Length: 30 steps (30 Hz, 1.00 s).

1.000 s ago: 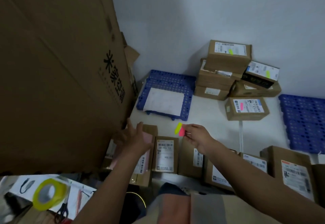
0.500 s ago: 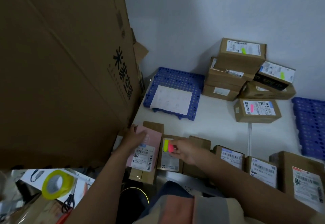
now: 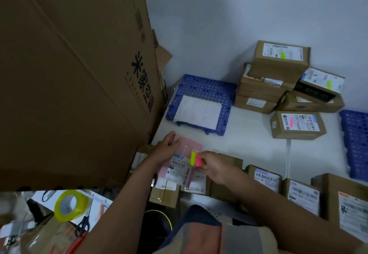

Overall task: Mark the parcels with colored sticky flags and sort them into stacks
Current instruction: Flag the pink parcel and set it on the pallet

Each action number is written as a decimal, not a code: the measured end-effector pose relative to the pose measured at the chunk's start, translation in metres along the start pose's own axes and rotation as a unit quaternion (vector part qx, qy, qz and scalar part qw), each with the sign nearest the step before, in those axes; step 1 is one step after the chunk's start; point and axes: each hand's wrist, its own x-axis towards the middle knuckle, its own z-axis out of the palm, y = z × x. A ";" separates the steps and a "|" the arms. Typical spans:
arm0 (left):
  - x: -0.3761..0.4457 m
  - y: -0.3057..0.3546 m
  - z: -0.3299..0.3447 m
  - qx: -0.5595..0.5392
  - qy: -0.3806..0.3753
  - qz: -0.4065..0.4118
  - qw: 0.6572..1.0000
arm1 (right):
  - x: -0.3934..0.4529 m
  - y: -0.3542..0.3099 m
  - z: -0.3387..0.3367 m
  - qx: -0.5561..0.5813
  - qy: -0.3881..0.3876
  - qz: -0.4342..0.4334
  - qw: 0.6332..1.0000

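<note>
Looming left, a big carton [image 3: 69,74] crowds the pink parcel [image 3: 185,154].

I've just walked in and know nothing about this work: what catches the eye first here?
Probably the yellow and pink sticky flags pinched in the right hand, over the pink parcel that the left hand holds. Then the huge cardboard box at left, and the flagged parcel stack against the wall.

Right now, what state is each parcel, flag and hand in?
Left hand: holds the pink parcel by its top edge.
Pink parcel: lifted, label up, no flag on it.
Right hand: pinches the flags.
Flags: yellow and pink, unstuck, over the pink parcel.
Far stack: top box flagged yellow.
Single box: flagged pink.
Near row: unflagged.
Tape roll: idle.
</note>
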 end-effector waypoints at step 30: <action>0.003 0.075 0.068 -0.189 -0.141 0.091 0.968 | -0.039 -0.021 -0.123 0.352 0.099 -0.129 0.922</action>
